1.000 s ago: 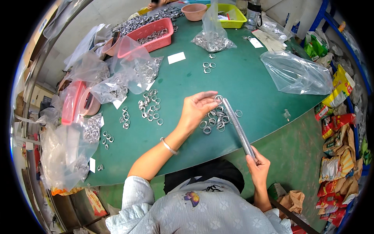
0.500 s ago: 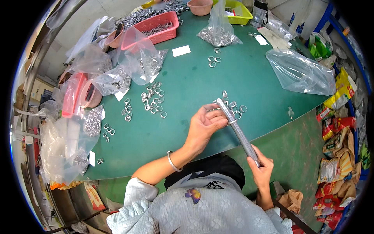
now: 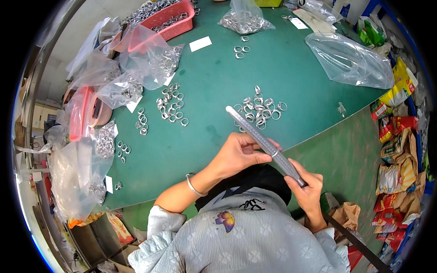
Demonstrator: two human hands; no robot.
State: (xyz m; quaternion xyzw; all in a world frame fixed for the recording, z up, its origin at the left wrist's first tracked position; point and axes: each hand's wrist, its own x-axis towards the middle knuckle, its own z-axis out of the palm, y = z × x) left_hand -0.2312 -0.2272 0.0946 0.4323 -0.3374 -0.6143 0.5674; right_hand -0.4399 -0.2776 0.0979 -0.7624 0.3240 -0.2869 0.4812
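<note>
My right hand [image 3: 310, 190] grips the thick lower end of a grey tapered ring mandrel [image 3: 253, 133], marked with fine lines along its length. Its pale tip slants up and left over the green table. A silver ring [image 3: 274, 154] sits around the mandrel, past its middle toward my right hand. The thumb and fingers of my left hand [image 3: 236, 157] close on that ring, some fingertips hidden behind the rod. Just beyond the tip lies a loose pile of silver rings [image 3: 261, 109].
Smaller ring groups lie on the green table [image 3: 205, 104], including one cluster [image 3: 172, 102]. Clear bags of rings [image 3: 107, 141] line the left side. A pink basket [image 3: 170, 29] and another ring bag [image 3: 243, 20] stand at the back. A clear plastic bag [image 3: 350, 59] lies right.
The ring has slid along the mandrel from nearer the tip toward the thick end, with my left hand following. The mandrel's tip has swung left, uncovering more of the pile. The view has shifted.
</note>
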